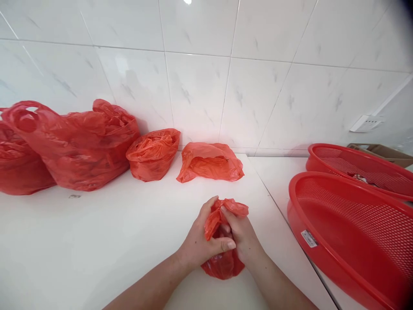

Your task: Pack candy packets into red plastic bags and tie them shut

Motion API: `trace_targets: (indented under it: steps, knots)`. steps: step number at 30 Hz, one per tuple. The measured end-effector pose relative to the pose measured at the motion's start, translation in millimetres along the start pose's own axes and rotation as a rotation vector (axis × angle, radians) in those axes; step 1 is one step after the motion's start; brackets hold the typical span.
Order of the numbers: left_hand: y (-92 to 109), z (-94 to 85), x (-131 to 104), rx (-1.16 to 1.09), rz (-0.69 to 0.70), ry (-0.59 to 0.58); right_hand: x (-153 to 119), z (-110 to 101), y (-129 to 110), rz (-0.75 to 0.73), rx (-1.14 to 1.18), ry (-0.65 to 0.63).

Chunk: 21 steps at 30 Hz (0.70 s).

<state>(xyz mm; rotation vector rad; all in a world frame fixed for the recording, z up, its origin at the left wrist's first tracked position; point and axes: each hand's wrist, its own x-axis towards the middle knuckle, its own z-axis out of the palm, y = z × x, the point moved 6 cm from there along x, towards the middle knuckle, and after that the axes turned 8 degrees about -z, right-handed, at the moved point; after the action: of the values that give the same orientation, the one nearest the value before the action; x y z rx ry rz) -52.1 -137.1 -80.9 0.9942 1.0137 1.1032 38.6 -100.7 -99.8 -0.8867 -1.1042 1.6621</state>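
Between my two hands is a small red plastic bag, its gathered top bunched up and its rounded lower part resting at the table's near side. My left hand wraps the bag from the left, thumb across its front. From the right, my right hand grips the bag's neck, with its thumb on the crumpled top. Something darker shows through the thin plastic, but I cannot make out what. Just beyond my hands, another red plastic bag lies with its mouth gaping toward me.
Along the tiled wall stand a filled red bag, a bigger one with handles and another at the far left. Two red plastic baskets, a near one and a far one, stand right, before a cardboard box.
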Motion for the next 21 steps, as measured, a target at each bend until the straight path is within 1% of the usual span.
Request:
trace_targets:
  steps: [2,4,6,8,12,16,19,21]
  knots:
    - [0,-1.4,1,-0.052,-0.010,0.038,-2,3,-3,-0.008,-0.074,-0.015]
    - [2,-2.9,3,-0.083,-0.017,0.068,-4,9,-5,-0.022,-0.100,-0.088]
    - [7,-4.2,5,-0.101,-0.029,0.069,-5,14,-7,-0.047,-0.056,-0.170]
    - [9,-7.1,6,-0.135,-0.054,0.068,-5,15,-9,-0.057,0.032,-0.212]
    - [7,-13.1,8,-0.265,-0.130,0.063,-2,14,-7,-0.023,0.147,-0.242]
    - [3,-13.6,8,-0.388,-0.165,0.040,-1,10,-4,0.001,0.132,-0.251]
    - [5,-14.8,8,-0.375,-0.133,0.039,-1,8,-3,-0.008,0.092,-0.249]
    - [4,-19.8,9,-0.308,-0.115,0.089,-1,7,-3,-0.028,0.094,-0.243]
